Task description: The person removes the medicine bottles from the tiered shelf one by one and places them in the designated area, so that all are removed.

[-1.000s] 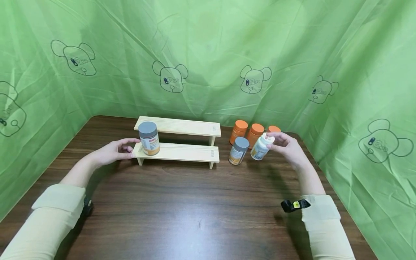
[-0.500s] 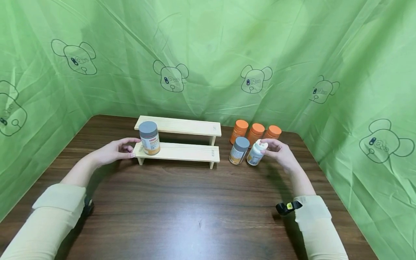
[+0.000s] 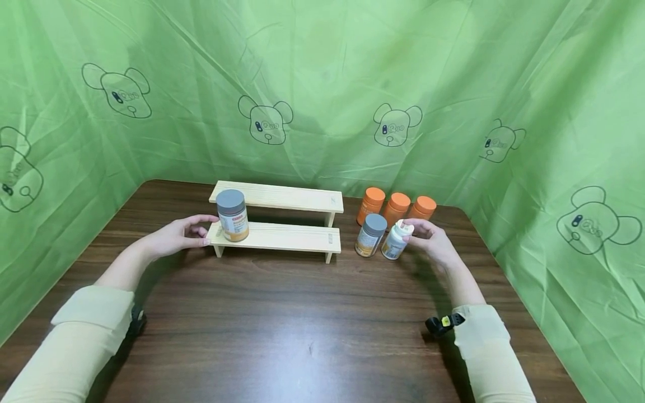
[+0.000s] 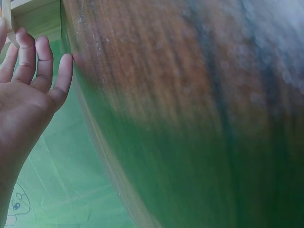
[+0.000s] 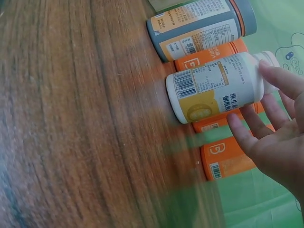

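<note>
My right hand (image 3: 435, 243) pinches a white pill bottle (image 3: 395, 246) near its cap, thumb on one side and fingers on the other. The bottle's base appears to be on the table; in the right wrist view its label (image 5: 209, 88) with a barcode shows. Just left of it stands a grey-capped jar (image 3: 370, 235). My left hand (image 3: 173, 238) holds the left end of a pale two-tier wooden shelf (image 3: 282, 237), thumb at the lower board's front edge. Another grey-capped jar (image 3: 233, 217) stands on that board, close to my left fingertips.
Three orange jars (image 3: 396, 207) stand in a row behind the white bottle, near the table's back edge. The shelf's upper board (image 3: 277, 196) lies behind the lower one. A green cloth (image 3: 322, 112) hangs around the brown table (image 3: 282, 324).
My right hand has moved left and toward me, bringing the white bottle down beside the grey-capped jar. The rightmost orange jar has come into fuller view. My left hand stays put.
</note>
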Available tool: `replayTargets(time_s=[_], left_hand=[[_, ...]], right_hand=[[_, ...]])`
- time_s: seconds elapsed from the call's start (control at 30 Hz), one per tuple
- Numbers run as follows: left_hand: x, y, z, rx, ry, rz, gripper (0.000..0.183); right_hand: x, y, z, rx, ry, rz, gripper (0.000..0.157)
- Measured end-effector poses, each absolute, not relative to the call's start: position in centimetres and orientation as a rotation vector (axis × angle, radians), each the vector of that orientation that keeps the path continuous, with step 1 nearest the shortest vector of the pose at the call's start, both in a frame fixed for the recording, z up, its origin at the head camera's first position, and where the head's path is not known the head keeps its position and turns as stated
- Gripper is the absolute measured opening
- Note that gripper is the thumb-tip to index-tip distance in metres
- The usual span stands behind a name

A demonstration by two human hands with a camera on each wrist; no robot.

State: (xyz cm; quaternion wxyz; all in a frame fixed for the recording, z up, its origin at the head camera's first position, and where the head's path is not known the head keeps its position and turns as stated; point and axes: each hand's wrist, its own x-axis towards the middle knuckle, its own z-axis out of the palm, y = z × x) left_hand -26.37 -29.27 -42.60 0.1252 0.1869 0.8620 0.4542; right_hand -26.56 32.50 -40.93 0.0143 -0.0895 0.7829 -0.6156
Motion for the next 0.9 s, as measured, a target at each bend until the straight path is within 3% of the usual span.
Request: replayTargets(time_s=[0.9], left_hand=[[-26.1, -29.2, -42.3, 0.578, 2.51, 1.332, 0.061]], right_hand=[[-26.0, 32.5, -38.1, -0.387, 2.552, -1.775, 0.05]])
